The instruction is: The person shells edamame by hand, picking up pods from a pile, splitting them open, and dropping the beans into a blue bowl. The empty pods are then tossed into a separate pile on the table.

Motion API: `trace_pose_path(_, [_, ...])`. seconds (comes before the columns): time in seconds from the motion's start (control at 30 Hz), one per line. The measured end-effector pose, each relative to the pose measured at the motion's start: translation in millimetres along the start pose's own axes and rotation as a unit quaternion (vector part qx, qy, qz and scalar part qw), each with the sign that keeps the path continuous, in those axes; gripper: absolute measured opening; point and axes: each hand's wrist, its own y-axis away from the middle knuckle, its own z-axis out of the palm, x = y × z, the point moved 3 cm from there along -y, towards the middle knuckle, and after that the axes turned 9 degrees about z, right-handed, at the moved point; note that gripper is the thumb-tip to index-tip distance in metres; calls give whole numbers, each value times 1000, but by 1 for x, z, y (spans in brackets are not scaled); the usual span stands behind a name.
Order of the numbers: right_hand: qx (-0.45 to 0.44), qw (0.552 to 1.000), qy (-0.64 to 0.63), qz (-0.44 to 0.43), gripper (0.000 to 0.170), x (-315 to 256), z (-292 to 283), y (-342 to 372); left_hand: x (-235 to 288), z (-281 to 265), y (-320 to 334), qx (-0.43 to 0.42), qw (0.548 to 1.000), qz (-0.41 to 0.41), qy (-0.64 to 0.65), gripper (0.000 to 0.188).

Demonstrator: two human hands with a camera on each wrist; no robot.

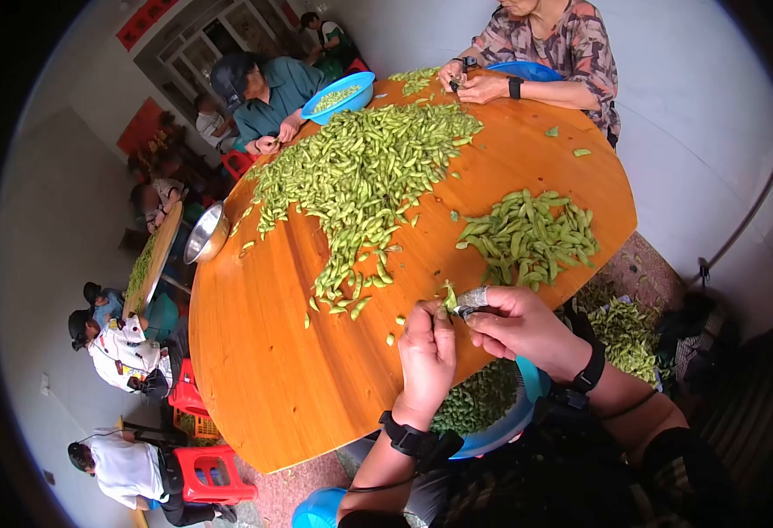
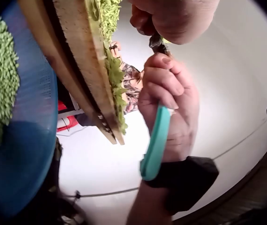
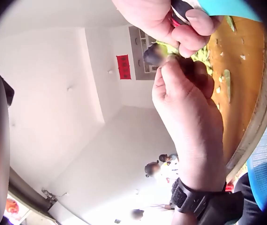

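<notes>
Close to the table's near edge, my left hand (image 1: 428,343) pinches a green soybean pod (image 1: 450,297) between thumb and fingers, its tip sticking up. My right hand (image 1: 527,327) meets it from the right, fingertips right at the pod. Grey wrapping (image 1: 472,297) covers its index finger. Its curled fingers grip a tool with a teal handle (image 2: 157,143), which runs back along the palm towards the wrist; the working end is hidden between the hands. Just right of the hands lies a smaller heap of pods (image 1: 531,238).
A large pod pile (image 1: 369,167) spreads over the wooden table (image 1: 263,378). Below its near edge, a blue basin (image 2: 35,159) holds shelled beans. A steel bowl (image 1: 207,233) stands at the left edge, a blue bowl (image 1: 340,97) at the far side. Two people sit across, handling pods.
</notes>
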Motion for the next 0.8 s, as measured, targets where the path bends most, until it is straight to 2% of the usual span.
trace_pose_path(0.03, [1, 1000, -4, 1, 10, 0, 0, -1, -7, 3, 1, 7, 997, -30, 68, 9])
trace_pose_path(0.07, [1, 1000, -7, 2, 10, 1, 0, -2, -8, 3, 2, 7, 997, -32, 67, 9])
trace_pose_path(0.1, [-1, 1000, -8, 3, 10, 5, 0, -5, -7, 3, 0, 31, 961, -141, 235, 9])
trace_pose_path(0.13, [11, 999, 25, -27, 9, 10, 0, -9, -5, 6, -1, 54, 885, -245, 392, 10])
trace_pose_path(0.17, [22, 997, 58, -56, 9, 13, 0, -11, -4, 6, -4, 63, 869, -275, 407, 13])
trace_pose_path(0.2, [19, 997, 58, -53, 9, 14, 1, -10, -6, 5, -6, 65, 868, -278, 406, 13])
trace_pose_path(0.27, [19, 996, 72, -58, 11, 13, 2, -10, -14, 4, -6, 48, 837, -333, 432, 15])
trace_pose_path(0.33, [20, 998, 38, -42, 12, 12, 0, -10, -16, 0, -4, 47, 839, -337, 424, 18])
trace_pose_path(0.4, [42, 999, -24, -19, 18, 6, -7, -5, -17, -7, 1, 11, 882, -311, 355, 20])
trace_pose_path(0.47, [98, 992, -77, -29, 20, 2, -32, -6, -28, -27, 11, -27, 959, -229, 164, 21])
trace_pose_path(0.5, [135, 987, -76, -47, 18, 1, -51, -12, -31, -42, 12, -20, 993, -117, -3, 21])
trace_pose_path(0.6, [213, 973, -41, -80, 11, 8, -103, -27, -38, -74, 16, 8, 982, -39, -184, 17])
trace_pose_path(0.63, [226, 971, -36, -74, 14, 11, -108, -29, -41, -74, 17, -30, 980, -52, -188, 16])
trace_pose_path(0.67, [223, 972, -35, -72, 14, 14, -107, -31, -42, -71, 17, -29, 980, -54, -190, 16])
trace_pose_path(0.73, [246, 966, 5, -77, 15, 18, -102, -32, -40, -54, 9, -102, 961, -69, -247, 22])
trace_pose_path(0.77, [243, 967, 6, -76, 15, 19, -102, -33, -43, -49, 6, -117, 942, -74, -305, 29])
trace_pose_path(0.8, [236, 968, -8, -81, 14, 19, -103, -33, -47, -45, 4, -116, 942, -75, -306, 29])
